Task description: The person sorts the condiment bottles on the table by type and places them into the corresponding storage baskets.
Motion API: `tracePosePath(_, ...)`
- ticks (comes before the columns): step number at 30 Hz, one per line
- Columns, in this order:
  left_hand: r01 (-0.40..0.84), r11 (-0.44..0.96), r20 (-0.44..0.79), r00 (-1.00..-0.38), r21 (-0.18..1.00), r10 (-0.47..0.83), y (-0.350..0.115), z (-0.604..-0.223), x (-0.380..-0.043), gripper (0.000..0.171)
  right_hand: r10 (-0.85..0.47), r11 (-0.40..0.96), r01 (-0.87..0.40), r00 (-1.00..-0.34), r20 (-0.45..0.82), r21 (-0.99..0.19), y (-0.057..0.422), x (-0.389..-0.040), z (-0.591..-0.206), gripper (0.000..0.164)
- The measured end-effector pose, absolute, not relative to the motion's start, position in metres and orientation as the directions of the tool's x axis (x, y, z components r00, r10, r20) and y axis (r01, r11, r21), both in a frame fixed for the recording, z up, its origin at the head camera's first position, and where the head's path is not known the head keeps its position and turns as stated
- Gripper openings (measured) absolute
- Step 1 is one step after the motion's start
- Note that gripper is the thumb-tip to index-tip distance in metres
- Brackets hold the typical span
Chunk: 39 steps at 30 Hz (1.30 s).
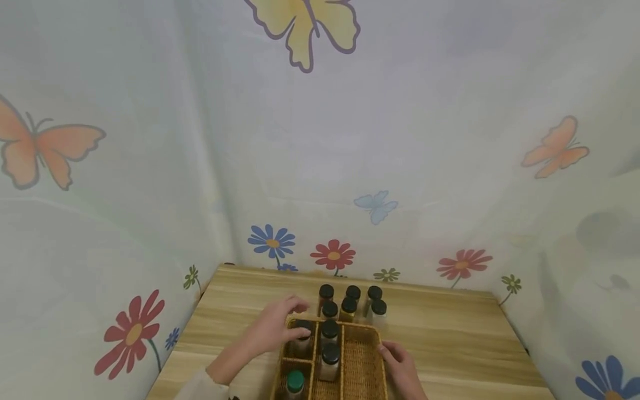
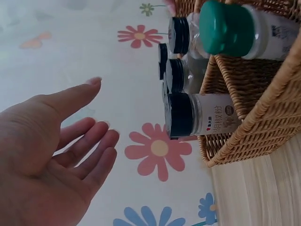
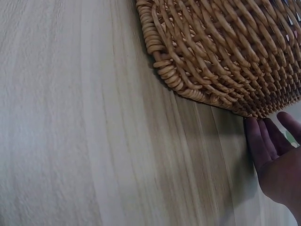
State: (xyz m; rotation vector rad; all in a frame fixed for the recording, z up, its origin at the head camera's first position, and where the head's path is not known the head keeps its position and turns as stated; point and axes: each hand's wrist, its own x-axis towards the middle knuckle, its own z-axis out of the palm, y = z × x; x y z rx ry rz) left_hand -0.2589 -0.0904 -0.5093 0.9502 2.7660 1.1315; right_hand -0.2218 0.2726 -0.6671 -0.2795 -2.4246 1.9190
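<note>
A woven basket [image 1: 361, 361] with dividers stands on the table. My left hand [image 1: 272, 328] is over its back left compartment, where a black-capped spice jar [image 1: 302, 345] stands upright. In the left wrist view that hand [image 2: 61, 155] has its fingers spread, apart from the jar [image 2: 207, 113]. A green-capped jar [image 1: 295, 382] occupies the compartment in front. Two black-capped jars, one nearer [image 1: 329, 361] and one behind [image 1: 329, 330], stand in the middle section. My right hand [image 1: 400, 366] touches the basket's right side; its fingertips [image 3: 254, 127] meet the lower wall with fingers nearly straight.
Several black-capped jars [image 1: 349, 306] stand on the wooden table [image 1: 450, 328] just behind the basket. A pale cloth wall [image 1: 320, 166] printed with flowers and butterflies rises at the table's back and sides.
</note>
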Motion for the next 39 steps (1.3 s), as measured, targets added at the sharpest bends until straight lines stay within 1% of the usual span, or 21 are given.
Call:
tracePosePath(2, 0.542, 0.56, 0.245, -0.819, 0.627, 0.518, -0.086, -0.51, -0.269, 0.044, 0.162, 0.233, 0.122, -0.983, -0.085, -0.965, 0.273, -0.222, -0.668, 0.055)
tracePosePath(7, 0.522, 0.573, 0.265, -0.84, 0.632, 0.473, -0.074, -0.517, -0.292, 0.041, 0.163, 0.277, 0.137, -0.982, -0.094, -0.951, 0.274, -0.223, -0.67, 0.054)
tracePosePath(12, 0.515, 0.565, 0.288, -0.848, 0.644, 0.445, -0.062, -0.523, -0.317, 0.039, 0.161, 0.277, 0.143, -0.982, -0.1, -0.95, 0.275, -0.225, -0.669, 0.057)
tracePosePath(18, 0.538, 0.544, 0.324, -0.836, 0.644, 0.442, -0.051, -0.528, -0.345, 0.035, 0.151, 0.295, 0.11, -0.986, -0.067, -0.949, 0.274, -0.226, -0.669, 0.051)
tracePosePath(21, 0.546, 0.549, 0.336, -0.833, 0.633, 0.441, -0.046, -0.535, -0.356, 0.033, 0.148, 0.29, 0.111, -0.986, -0.07, -0.951, 0.274, -0.226, -0.67, 0.051)
tracePosePath(26, 0.521, 0.551, 0.319, -0.847, 0.651, 0.424, -0.036, -0.55, -0.372, 0.036, 0.154, 0.275, 0.124, -0.985, -0.083, -0.954, 0.273, -0.224, -0.666, 0.054)
tracePosePath(30, 0.51, 0.559, 0.291, -0.851, 0.653, 0.436, -0.029, -0.559, -0.379, 0.042, 0.159, 0.274, 0.126, -0.984, -0.085, -0.953, 0.274, -0.223, -0.665, 0.053)
tracePosePath(36, 0.496, 0.6, 0.226, -0.854, 0.628, 0.469, -0.024, -0.57, -0.386, 0.052, 0.168, 0.273, 0.152, -0.98, -0.108, -0.95, 0.273, -0.223, -0.665, 0.055)
tracePosePath(39, 0.503, 0.621, 0.21, -0.849, 0.6, 0.485, -0.021, -0.572, -0.387, 0.051, 0.165, 0.263, 0.152, -0.98, -0.111, -0.953, 0.274, -0.223, -0.664, 0.055)
